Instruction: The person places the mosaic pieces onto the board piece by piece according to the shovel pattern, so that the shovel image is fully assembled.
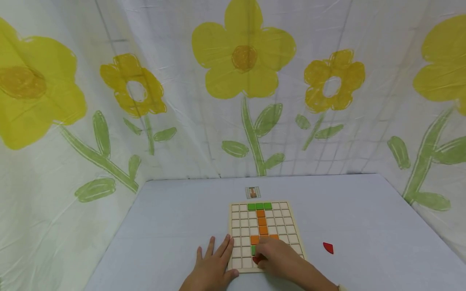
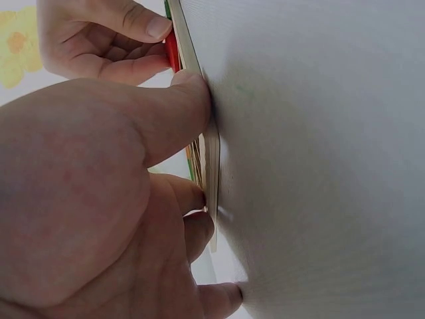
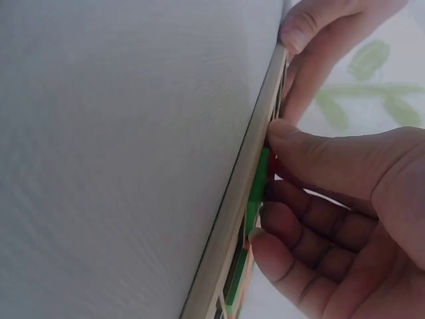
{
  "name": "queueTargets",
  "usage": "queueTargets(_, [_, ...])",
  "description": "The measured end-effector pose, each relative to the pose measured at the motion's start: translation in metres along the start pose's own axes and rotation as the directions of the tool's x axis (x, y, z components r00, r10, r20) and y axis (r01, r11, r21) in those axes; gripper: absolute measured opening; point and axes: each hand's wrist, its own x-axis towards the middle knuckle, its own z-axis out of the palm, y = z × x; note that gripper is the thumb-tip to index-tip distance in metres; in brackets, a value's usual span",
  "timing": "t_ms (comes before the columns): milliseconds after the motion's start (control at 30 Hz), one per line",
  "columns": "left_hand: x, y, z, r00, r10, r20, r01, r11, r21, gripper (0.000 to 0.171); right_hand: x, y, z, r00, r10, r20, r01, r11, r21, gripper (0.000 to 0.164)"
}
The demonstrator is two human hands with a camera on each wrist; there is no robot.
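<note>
A square wooden grid board [image 1: 236, 232] lies on the table with coloured tiles in some cells. Fingers spread, my left hand [image 1: 212, 266] rests along the board's left edge, its thumb at the near left corner. Over the lower middle of the grid, my right hand [image 1: 278, 255] pinches a red piece [image 1: 257, 259] between thumb and fingers, close to the board's surface. In the right wrist view the red piece [image 3: 272, 165] is mostly hidden behind the thumb, beside a green tile [image 3: 257, 193]. Orange tiles [image 1: 261, 221] run down the grid below a row of green tiles [image 1: 259, 206].
A red rounded-wedge piece [image 1: 328, 248] lies on the table right of the board. Beyond the far edge sits a small pattern card [image 1: 253, 192] showing a grid. A flower-printed curtain [image 1: 244, 133] hangs behind the white table [image 1: 174, 214].
</note>
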Motion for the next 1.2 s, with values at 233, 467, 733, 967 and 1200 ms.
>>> queueTargets(233, [0.0, 0.001, 0.0, 1.0, 0.006, -0.005, -0.006, 1.0, 0.001, 0.087, -0.001, 0.004, 0.0, 1.0, 0.0, -0.016, 0.0, 1.0, 0.001, 0.016])
queueTargets(467, [-0.001, 0.001, -0.002, 1.0, 0.007, -0.01, -0.007, 1.0, 0.006, 0.087, 0.001, 0.004, 0.001, 1.0, -0.013, -0.02, 0.014, 1.0, 0.021, 0.017])
queueTargets(733, [-0.001, 0.001, -0.002, 1.0, 0.011, -0.016, -0.011, 1.0, 0.001, 0.087, 0.0, -0.002, -0.004, 0.999, -0.025, 0.034, 0.028, 0.996, -0.082, 0.016])
queueTargets(967, [0.0, 0.002, -0.004, 1.0, -0.019, 0.016, 0.019, 1.0, -0.018, 0.087, -0.004, -0.001, -0.002, 1.0, -0.005, 0.004, 0.006, 0.998, -0.068, 0.019])
queueTargets(1200, [0.002, 0.002, -0.001, 0.999, -0.033, 0.017, 0.033, 0.999, -0.017, 0.087, -0.011, 0.004, -0.003, 0.998, -0.062, 0.011, 0.063, 0.995, -0.073, 0.017])
